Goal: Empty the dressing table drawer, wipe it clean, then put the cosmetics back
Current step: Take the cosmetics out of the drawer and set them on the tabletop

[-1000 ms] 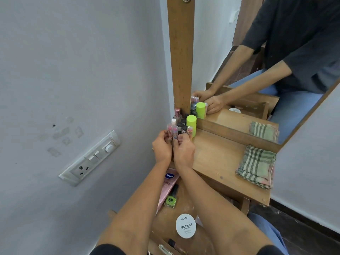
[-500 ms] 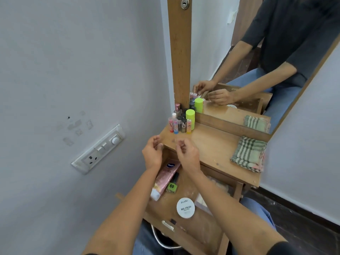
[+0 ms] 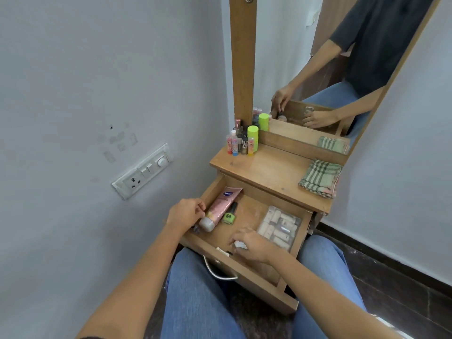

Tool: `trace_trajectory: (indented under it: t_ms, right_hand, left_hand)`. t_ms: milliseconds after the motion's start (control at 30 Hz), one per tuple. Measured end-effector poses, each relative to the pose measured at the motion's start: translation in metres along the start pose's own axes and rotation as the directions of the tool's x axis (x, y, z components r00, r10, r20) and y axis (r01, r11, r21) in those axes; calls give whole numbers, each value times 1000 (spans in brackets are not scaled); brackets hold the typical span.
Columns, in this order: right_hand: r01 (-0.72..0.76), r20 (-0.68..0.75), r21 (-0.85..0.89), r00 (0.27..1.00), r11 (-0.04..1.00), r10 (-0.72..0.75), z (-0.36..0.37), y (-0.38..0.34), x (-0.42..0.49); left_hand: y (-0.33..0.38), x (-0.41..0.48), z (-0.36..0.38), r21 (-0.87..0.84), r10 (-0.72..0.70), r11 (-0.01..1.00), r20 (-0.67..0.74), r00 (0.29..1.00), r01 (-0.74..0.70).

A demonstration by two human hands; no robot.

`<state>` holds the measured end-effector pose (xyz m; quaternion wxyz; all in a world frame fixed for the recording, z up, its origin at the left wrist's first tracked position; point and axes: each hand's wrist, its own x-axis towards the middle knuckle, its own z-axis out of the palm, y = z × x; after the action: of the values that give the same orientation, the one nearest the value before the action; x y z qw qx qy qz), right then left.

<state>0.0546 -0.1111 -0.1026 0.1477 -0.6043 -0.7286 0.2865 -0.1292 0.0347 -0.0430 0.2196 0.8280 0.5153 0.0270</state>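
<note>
Left hand [image 3: 186,214] sits at the left wall of the open drawer [image 3: 212,192], fingers curled onto the grey cap end of the pink Vaseline tube [image 3: 223,204]. The tube runs off toward the hand's 1 o'clock along the drawer floor. At the hand's 3 o'clock, just beside the tube, I see a green nail polish bottle [image 3: 229,216] lying flat. Right hand [image 3: 253,245] is down at the drawer's front edge, clenched round a white item [image 3: 237,244] that I can't identify under the fingers. A clear box of pale rolls [image 3: 278,226] lies close at its 1 o'clock.

On the wooden tabletop [image 3: 269,172], small bottles [image 3: 241,143] and a lime-green container [image 3: 252,138] cluster at the 11 o'clock corner against the mirror [image 3: 305,57]. A checked cloth [image 3: 320,178] lies at the tabletop's 3 o'clock. A switch plate [image 3: 141,171] sits on the grey wall [image 3: 73,94] at my 9 o'clock, with dark floor [image 3: 391,277] at 4.
</note>
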Motion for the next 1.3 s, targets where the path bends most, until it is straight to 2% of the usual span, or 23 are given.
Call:
trace_trajectory:
  t_ms: [133,300,500,633,700,767,867,933,1000,1067,1133,1200,1233,1300]
  right_hand:
    - [44,184,-249,983,968,3,8,-4,-3]
    - [18,255,-366,964,931,81,3,-12,-3]
    - [-44,102,-228,992,973,69,4,-9,-7]
    - [-129,58,-105,989,986,135,3,-6,-11]
    - [-126,53,-2,991,992,125,-1,-4,-14]
    - [-141,4,188,990,972,142,-8,-3,-17]
    - [-163,-93,549,963,820,254,-24,-5,-19]
    - [-148,-129,701,936,698,327,-36,-7,-14]
    - [-122,-123,818,918,562,378,-48,-10,-9]
    - [-82,-128,876,911,475,392,-63,-15,-4]
    - [-32,-132,922,910,386,392,-75,-17,4]
    - [-18,-109,955,906,296,408,-88,-18,11]
    - [-18,-102,960,906,278,411,-95,-18,14]
    - [-22,-126,941,903,337,410,-109,-17,20]
  left_hand:
    - [2,-6,-10,249,-53,968,137,989,17]
    - [13,-9,-14,547,-18,833,176,984,-83]
    - [19,-11,-10,676,-36,727,212,977,-119]
    - [18,-12,-8,660,-18,741,207,978,-126]
    - [17,-13,-8,614,-9,780,208,978,-124]
    - [14,-13,-11,510,-5,855,197,980,-98]
    - [10,-9,-18,267,7,963,127,992,-41]
    - [9,-5,-22,48,16,999,36,999,-18]
    - [13,-2,-26,-171,12,985,-74,997,-24]
    - [22,2,-30,-359,-9,932,-158,987,-49]
    - [35,7,-35,-469,-44,881,-201,979,-56]
    - [48,14,-41,-507,-67,860,-228,971,-60]
    - [54,18,-42,-525,-71,849,-237,969,-66]
    - [67,27,-44,-558,-76,825,-262,962,-87]
